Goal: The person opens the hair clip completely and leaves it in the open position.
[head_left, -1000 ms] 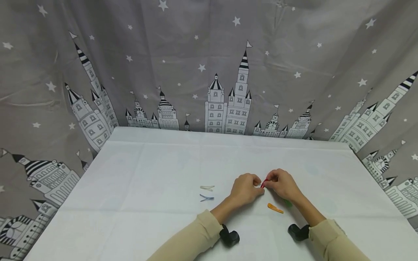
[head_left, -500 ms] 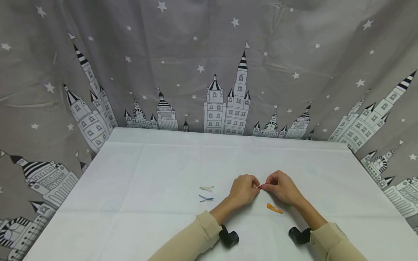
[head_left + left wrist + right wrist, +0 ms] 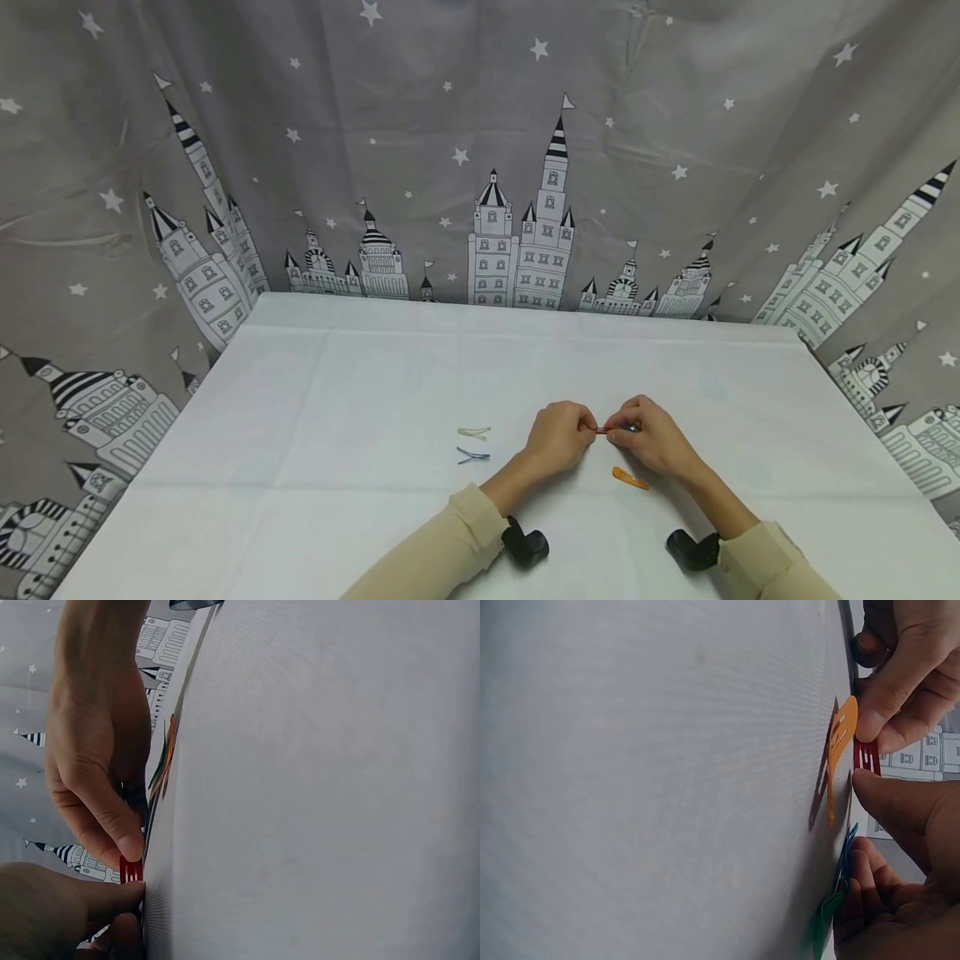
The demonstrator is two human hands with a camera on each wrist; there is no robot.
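Observation:
Between the two hands a red snap hair clip [image 3: 602, 431] lies level, low over the white table. My left hand [image 3: 558, 437] pinches one end of it between thumb and fingers, while my right hand [image 3: 654, 435] pinches the other; a short slotted stretch shows between the fingertips in both wrist views. An orange snap hair clip [image 3: 630, 478] rests on the table on the near side of the hands. In the right wrist view, a blue hair clip [image 3: 848, 855] and a green hair clip [image 3: 825, 922] lie right by my right fingers; the right hand hides the green one in the head view.
Left of the hands, a beige hair clip [image 3: 474, 433] and a blue-grey hair clip [image 3: 473, 456] lie spread apart on the white table [image 3: 337, 400]. A grey curtain [image 3: 420, 125] printed with castles and stars hangs behind. Black camera mounts [image 3: 527, 546] sit at both wrists.
The red hair clip has turned from a steep slant to level between both hands. My right hand has shifted slightly, lower and nearer, and now covers the green hair clip in the head view.

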